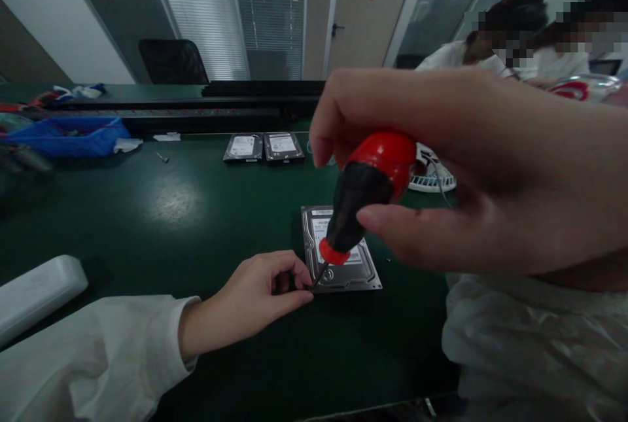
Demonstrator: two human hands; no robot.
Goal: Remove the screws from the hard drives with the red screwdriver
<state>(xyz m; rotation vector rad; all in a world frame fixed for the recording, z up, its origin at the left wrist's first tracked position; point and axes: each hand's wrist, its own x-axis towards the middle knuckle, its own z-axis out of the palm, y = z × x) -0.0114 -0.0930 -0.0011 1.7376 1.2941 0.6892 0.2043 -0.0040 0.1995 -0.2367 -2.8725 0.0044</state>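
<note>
Three hard drives [356, 275], one screwdriver [358, 199] in right hand [471, 167], left hand [252, 294] at one drive, grip unclear

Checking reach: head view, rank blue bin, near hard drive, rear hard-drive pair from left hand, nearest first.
1. Near hard drive, just right of the left hand.
2. Rear hard-drive pair, farther back.
3. Blue bin, back left.

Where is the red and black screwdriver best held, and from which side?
Probably by its thick handle, from above and right, as the right hand does: the handle leans up that way, while the thin shaft points down at the hard drive's near left corner.
</note>
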